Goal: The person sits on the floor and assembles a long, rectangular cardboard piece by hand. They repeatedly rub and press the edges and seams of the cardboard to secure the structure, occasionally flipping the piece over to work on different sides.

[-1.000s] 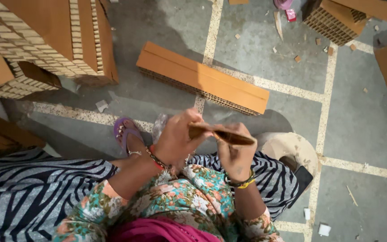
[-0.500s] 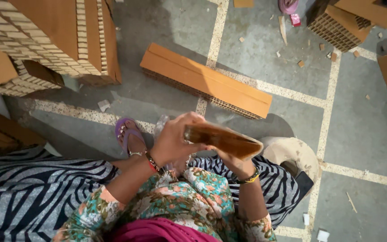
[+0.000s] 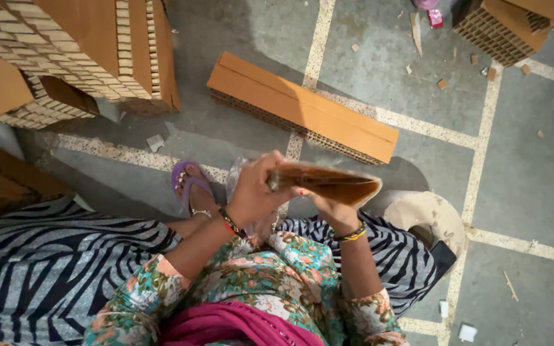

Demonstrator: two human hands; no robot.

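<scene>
Tilted flatter since half a second ago, a brown cardboard piece [image 3: 328,182] now shows its broad face at the centre of the frame, where a second ago it showed only as a thin edge between the same two hands. One left hand [image 3: 258,192] clasps its left end, fingers wrapped over the top edge; one right hand [image 3: 328,204] grips it from beneath, mostly hidden under the sheet. Bangles ring both wrists. One long honeycomb cardboard slab [image 3: 302,106] lies on the grey floor [image 3: 520,166] just above the hands. Two stacks of honeycomb cardboard blocks [image 3: 78,45] fill the upper left, another sits at upper right. One sandalled foot [image 3: 190,182] rests left of the hands. Small cardboard scraps dot the floor.
</scene>
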